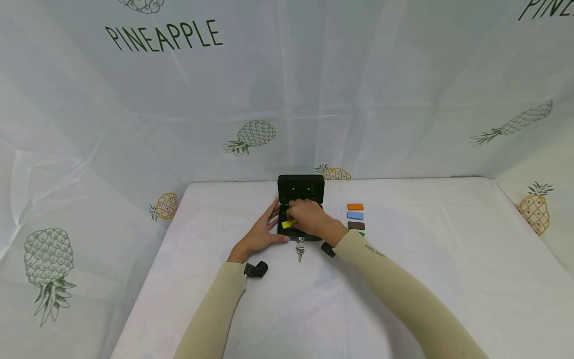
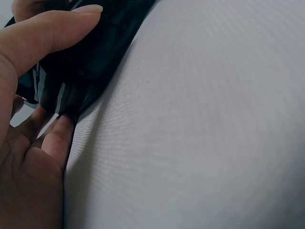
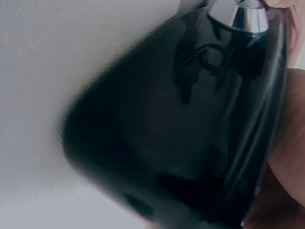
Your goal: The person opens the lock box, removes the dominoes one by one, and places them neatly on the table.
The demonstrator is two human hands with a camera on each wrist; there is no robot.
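A black metal cash box (image 1: 298, 237) stands on the table with its lid (image 1: 301, 188) raised at the back. My left hand (image 1: 262, 234) holds the box by its left side, thumb (image 2: 71, 28) at the front corner and fingers spread along the side wall. My right hand (image 1: 311, 218) reaches down into the box from the right and pinches a flat yellow piece (image 1: 288, 224). A silver lock (image 3: 240, 16) sits in the front wall, with keys (image 1: 300, 252) hanging from it. The right hand hides much of the inside.
Right of the box lies a column of small flat pieces: orange (image 1: 356, 206), blue (image 1: 355, 215), brown (image 1: 356, 225) and a green one (image 1: 361, 234) partly behind the right forearm. A white cloth (image 1: 426, 259) covers the table, and a pineapple-print curtain (image 1: 314, 89) hangs behind it.
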